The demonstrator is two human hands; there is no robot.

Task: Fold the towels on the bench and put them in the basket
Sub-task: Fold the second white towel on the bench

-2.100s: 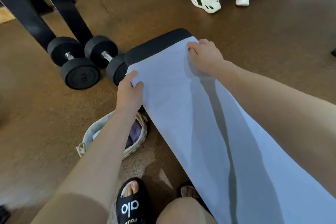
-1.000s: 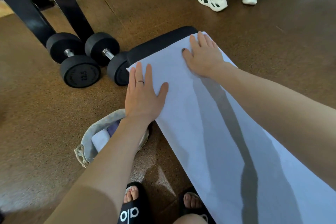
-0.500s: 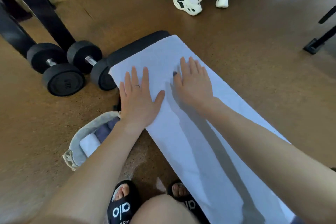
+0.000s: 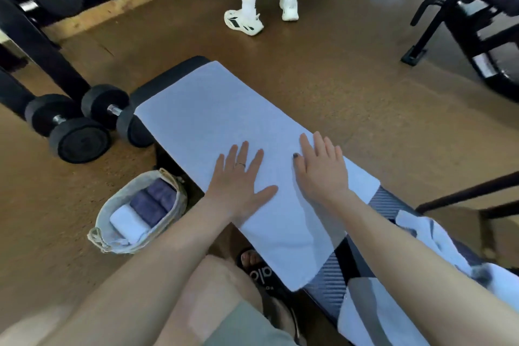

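- On the bench (image 4: 390,202), we press our left hand (image 4: 238,185) and right hand (image 4: 323,171) flat, fingers straight, gripping nothing, smoothing the white towel (image 4: 213,109) for folding.
- Basket (image 4: 112,205) waits beside, within reach.

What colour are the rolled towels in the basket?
Dark purple-blue rolls plus one white roll, in the head view.

A black padded bench (image 4: 168,76) runs from the frame's centre to the lower right. A flat white rectangular towel (image 4: 224,115) covers its far half; crumpled white towels (image 4: 438,244) lie at lower right. On the brown floor (image 4: 337,64), left of the bench, stand a pale woven basket (image 4: 112,199) and black dumbbells (image 4: 78,137).
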